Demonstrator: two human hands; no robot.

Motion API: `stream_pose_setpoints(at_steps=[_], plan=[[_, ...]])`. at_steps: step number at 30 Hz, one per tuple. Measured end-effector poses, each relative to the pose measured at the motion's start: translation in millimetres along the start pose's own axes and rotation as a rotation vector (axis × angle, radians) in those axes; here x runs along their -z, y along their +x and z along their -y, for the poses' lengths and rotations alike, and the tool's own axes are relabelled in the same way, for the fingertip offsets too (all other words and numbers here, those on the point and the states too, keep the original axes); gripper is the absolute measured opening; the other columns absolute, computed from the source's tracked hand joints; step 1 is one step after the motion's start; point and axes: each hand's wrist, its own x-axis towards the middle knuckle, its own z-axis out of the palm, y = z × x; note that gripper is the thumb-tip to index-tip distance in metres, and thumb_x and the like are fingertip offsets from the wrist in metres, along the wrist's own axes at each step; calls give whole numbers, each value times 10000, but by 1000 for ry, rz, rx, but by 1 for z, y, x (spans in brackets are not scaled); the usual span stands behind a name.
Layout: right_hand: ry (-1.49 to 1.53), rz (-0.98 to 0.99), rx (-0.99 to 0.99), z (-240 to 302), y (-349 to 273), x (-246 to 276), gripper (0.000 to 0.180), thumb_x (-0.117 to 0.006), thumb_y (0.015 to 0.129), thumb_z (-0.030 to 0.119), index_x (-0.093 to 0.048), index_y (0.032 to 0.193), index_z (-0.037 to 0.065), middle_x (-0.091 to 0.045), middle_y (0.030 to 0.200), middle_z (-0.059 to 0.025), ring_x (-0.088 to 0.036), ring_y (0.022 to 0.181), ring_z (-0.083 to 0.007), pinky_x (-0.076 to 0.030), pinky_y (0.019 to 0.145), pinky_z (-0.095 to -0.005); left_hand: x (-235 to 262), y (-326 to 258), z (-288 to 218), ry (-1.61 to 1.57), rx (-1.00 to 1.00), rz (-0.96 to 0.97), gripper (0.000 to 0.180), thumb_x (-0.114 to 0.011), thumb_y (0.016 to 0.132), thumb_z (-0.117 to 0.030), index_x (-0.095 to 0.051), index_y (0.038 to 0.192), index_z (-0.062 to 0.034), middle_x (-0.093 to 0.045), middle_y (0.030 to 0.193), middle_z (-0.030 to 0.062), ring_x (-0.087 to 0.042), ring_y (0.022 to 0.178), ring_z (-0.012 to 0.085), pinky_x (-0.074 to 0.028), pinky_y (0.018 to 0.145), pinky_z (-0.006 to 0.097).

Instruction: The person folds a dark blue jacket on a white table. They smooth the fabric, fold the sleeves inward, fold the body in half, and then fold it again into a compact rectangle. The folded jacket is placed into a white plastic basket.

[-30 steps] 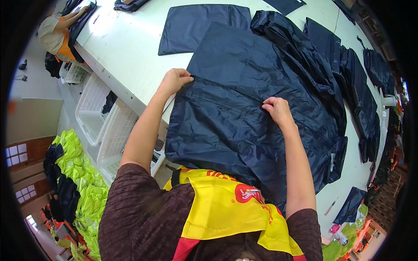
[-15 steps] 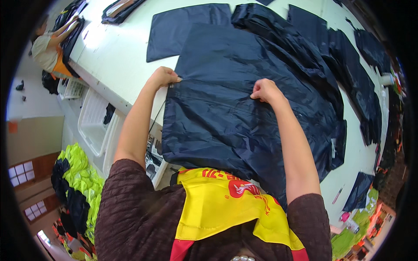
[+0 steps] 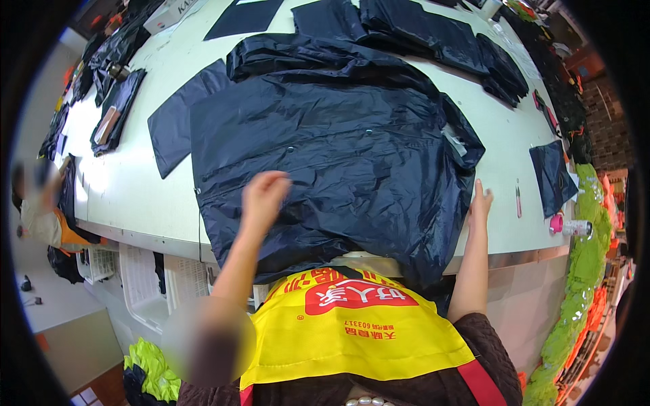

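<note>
The left grip [image 3: 265,197] curls loosely over the dark garment [image 3: 338,169], its hold unclear; the right grip [image 3: 480,201] spreads wide, empty, beside it.

Dark fabric pieces [image 3: 318,152] across a white worktable [image 3: 145,206] show a garment workshop.

Slick, crinkled dark cloth [image 3: 318,179] shines under the left fingers [image 3: 276,176]; beyond them I can see two glossy round buttons [image 3: 290,148]. Past the right fingers [image 3: 481,189], the white table [image 3: 502,162] looks smooth with a soft sheen, and farther right the bottle [image 3: 575,229] looks like clear plastic. Nearer the wearer than either, the yellow apron [image 3: 325,338] is smooth cloth, the brown sleeve [image 3: 486,355] rough-textured.
</note>
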Motion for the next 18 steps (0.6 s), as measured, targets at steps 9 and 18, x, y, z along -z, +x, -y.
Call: stream_pose_setpoints(at_steps=[9,18], plan=[[576,1086,-378,117,-231,-27,312,-658,830,188,-609,1082,10,-655,996,-72,-626,873,-223,-495,815,-334,-175,-93,-54,83,-263,636,885,-841,601,-355,-429,1295,7,-467,1290,217,-493,1154,287,-398,972,379],[-608,1307,1324,59,-192,-7,559,-623,814,345,-490,1295,93,-496,1312,-155,-408,1258,-344,-286,1065,-470,-14,-132,-93,-668,-15,6,267,-560,897,-88,-569,1135,32,-630,1070,109,-613,945,201,-471,880,293]])
